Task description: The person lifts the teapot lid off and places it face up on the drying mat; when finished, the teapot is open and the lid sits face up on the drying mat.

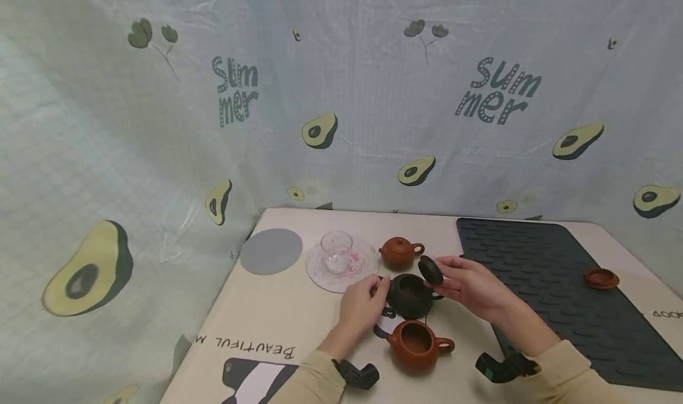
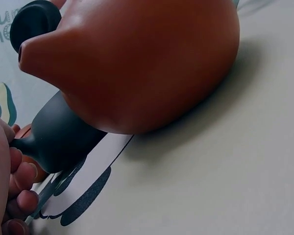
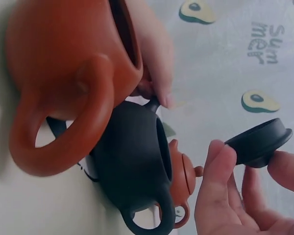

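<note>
My left hand (image 1: 361,304) grips the spout of a black teapot (image 1: 408,309), its fingers curled about the tip. The pot stands upright with its mouth uncovered. Above and to the right of that mouth, my right hand (image 1: 472,286) pinches a black teapot lid (image 3: 259,142) between thumb and fingers, tilted on its side. Nearer to me sits a reddish-brown teapot (image 1: 415,355) without a lid, handle to the right; it covers part of the black pot in both wrist views. Just behind the black pot is a smaller reddish-brown teapot (image 1: 398,252) with its lid on.
A clear glass cup (image 1: 337,251) stands on a round patterned mat (image 1: 324,280) behind my left hand. Farther left lies a grey disc (image 1: 271,251). On the right, a dark ridged mat (image 1: 525,273) bears a small reddish-brown lid or saucer (image 1: 602,278). A printed curtain (image 1: 368,95) hangs behind the table.
</note>
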`<state>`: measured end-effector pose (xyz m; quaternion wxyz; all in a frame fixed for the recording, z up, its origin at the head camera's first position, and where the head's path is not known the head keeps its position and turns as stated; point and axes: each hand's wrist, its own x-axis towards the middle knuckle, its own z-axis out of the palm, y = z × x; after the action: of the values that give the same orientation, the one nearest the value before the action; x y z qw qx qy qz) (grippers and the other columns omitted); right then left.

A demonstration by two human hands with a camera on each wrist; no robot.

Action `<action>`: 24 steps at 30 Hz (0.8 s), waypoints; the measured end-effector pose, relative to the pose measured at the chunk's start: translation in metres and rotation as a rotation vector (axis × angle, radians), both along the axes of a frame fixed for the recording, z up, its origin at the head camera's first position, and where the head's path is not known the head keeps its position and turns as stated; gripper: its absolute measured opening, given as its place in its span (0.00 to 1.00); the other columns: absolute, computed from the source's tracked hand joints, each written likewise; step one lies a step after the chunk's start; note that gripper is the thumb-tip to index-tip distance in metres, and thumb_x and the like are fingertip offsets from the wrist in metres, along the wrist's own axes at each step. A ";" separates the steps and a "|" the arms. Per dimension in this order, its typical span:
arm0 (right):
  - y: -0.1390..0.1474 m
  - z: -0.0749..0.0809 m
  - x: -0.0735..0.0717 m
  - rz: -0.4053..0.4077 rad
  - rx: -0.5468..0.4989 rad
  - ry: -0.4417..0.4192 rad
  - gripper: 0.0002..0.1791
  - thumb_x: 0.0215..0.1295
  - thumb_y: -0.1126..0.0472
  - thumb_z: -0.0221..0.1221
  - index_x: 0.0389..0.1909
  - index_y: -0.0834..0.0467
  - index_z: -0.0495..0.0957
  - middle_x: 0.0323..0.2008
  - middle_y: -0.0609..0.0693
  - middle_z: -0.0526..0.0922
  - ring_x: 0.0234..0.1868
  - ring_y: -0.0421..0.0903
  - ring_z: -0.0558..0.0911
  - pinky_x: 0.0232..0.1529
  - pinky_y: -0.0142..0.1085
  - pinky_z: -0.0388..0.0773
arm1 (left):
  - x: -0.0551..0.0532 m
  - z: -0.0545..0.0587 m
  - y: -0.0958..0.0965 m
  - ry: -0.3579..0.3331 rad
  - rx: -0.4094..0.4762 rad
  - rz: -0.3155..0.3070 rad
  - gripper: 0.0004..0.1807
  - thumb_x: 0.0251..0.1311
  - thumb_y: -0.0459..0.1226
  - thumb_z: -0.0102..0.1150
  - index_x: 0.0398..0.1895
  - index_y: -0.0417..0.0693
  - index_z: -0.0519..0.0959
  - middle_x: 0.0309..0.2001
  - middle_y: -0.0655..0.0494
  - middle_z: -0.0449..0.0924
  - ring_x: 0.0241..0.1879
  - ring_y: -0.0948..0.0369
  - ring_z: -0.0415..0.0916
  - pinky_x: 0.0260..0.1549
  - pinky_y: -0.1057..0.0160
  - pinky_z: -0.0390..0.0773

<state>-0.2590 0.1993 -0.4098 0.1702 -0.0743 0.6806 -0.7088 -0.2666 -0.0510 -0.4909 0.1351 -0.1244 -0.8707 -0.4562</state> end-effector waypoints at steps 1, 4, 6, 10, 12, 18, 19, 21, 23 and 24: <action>0.000 0.000 0.000 0.008 -0.019 -0.011 0.29 0.78 0.56 0.56 0.71 0.68 0.61 0.55 0.53 0.81 0.54 0.49 0.84 0.55 0.39 0.78 | 0.000 0.000 0.000 0.001 0.001 -0.001 0.21 0.75 0.51 0.52 0.22 0.57 0.74 0.17 0.66 0.66 0.22 0.66 0.65 0.24 0.65 0.62; 0.000 -0.001 0.000 0.024 -0.084 -0.048 0.32 0.78 0.57 0.56 0.76 0.62 0.60 0.57 0.49 0.80 0.54 0.49 0.84 0.55 0.39 0.78 | 0.001 -0.001 -0.001 0.003 0.002 -0.002 0.21 0.75 0.51 0.52 0.22 0.57 0.73 0.17 0.66 0.66 0.21 0.66 0.65 0.23 0.65 0.62; 0.000 -0.002 0.000 0.041 -0.113 -0.058 0.29 0.78 0.57 0.56 0.76 0.57 0.63 0.59 0.47 0.79 0.55 0.48 0.84 0.56 0.38 0.77 | 0.001 -0.001 -0.001 0.007 0.002 0.000 0.21 0.75 0.51 0.52 0.22 0.57 0.73 0.17 0.66 0.66 0.21 0.66 0.65 0.23 0.65 0.62; 0.000 -0.002 -0.001 0.056 -0.147 -0.057 0.26 0.79 0.58 0.55 0.75 0.52 0.67 0.61 0.46 0.77 0.55 0.48 0.83 0.57 0.37 0.76 | 0.000 -0.001 -0.001 0.014 0.000 0.001 0.20 0.75 0.51 0.52 0.22 0.57 0.74 0.17 0.67 0.67 0.21 0.66 0.65 0.23 0.65 0.62; 0.000 -0.002 -0.001 0.058 -0.166 -0.059 0.27 0.80 0.59 0.54 0.76 0.52 0.65 0.62 0.47 0.76 0.56 0.48 0.82 0.57 0.37 0.76 | -0.001 0.000 0.000 0.011 0.000 -0.001 0.20 0.75 0.51 0.52 0.22 0.57 0.74 0.17 0.67 0.67 0.21 0.66 0.65 0.23 0.66 0.62; 0.000 -0.001 0.001 0.064 -0.297 -0.095 0.21 0.80 0.63 0.50 0.67 0.43 0.75 0.60 0.49 0.76 0.55 0.49 0.81 0.55 0.36 0.76 | 0.000 0.000 0.000 0.002 0.006 -0.001 0.20 0.75 0.51 0.52 0.23 0.57 0.74 0.17 0.66 0.67 0.22 0.66 0.65 0.24 0.65 0.63; -0.001 0.000 0.002 0.071 -0.321 -0.098 0.20 0.81 0.64 0.50 0.65 0.42 0.76 0.59 0.49 0.77 0.55 0.49 0.81 0.54 0.36 0.77 | 0.000 0.000 0.000 0.002 0.006 0.001 0.20 0.75 0.51 0.52 0.22 0.57 0.74 0.17 0.66 0.66 0.22 0.66 0.66 0.24 0.65 0.63; -0.001 0.000 0.001 0.090 -0.369 -0.104 0.21 0.81 0.65 0.48 0.64 0.42 0.77 0.59 0.49 0.79 0.55 0.50 0.81 0.54 0.36 0.77 | 0.000 0.000 -0.001 0.008 0.002 0.003 0.20 0.75 0.52 0.53 0.22 0.57 0.74 0.17 0.67 0.66 0.22 0.66 0.66 0.24 0.65 0.63; -0.001 0.000 0.002 0.114 -0.419 -0.109 0.22 0.82 0.66 0.45 0.63 0.42 0.78 0.59 0.50 0.80 0.55 0.51 0.82 0.55 0.36 0.77 | 0.000 0.000 -0.001 0.010 -0.003 0.005 0.20 0.75 0.52 0.53 0.22 0.57 0.74 0.17 0.67 0.66 0.22 0.66 0.66 0.24 0.65 0.63; 0.000 0.000 0.002 0.125 -0.442 -0.112 0.22 0.82 0.67 0.45 0.63 0.42 0.78 0.60 0.51 0.80 0.56 0.51 0.82 0.55 0.37 0.76 | 0.000 0.001 -0.002 0.011 -0.005 0.005 0.20 0.75 0.52 0.53 0.22 0.57 0.74 0.17 0.67 0.66 0.22 0.66 0.66 0.24 0.65 0.63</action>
<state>-0.2570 0.1989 -0.4096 0.2308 -0.1121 0.4926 -0.8316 -0.2664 -0.0528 -0.4902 0.1409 -0.1252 -0.8713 -0.4531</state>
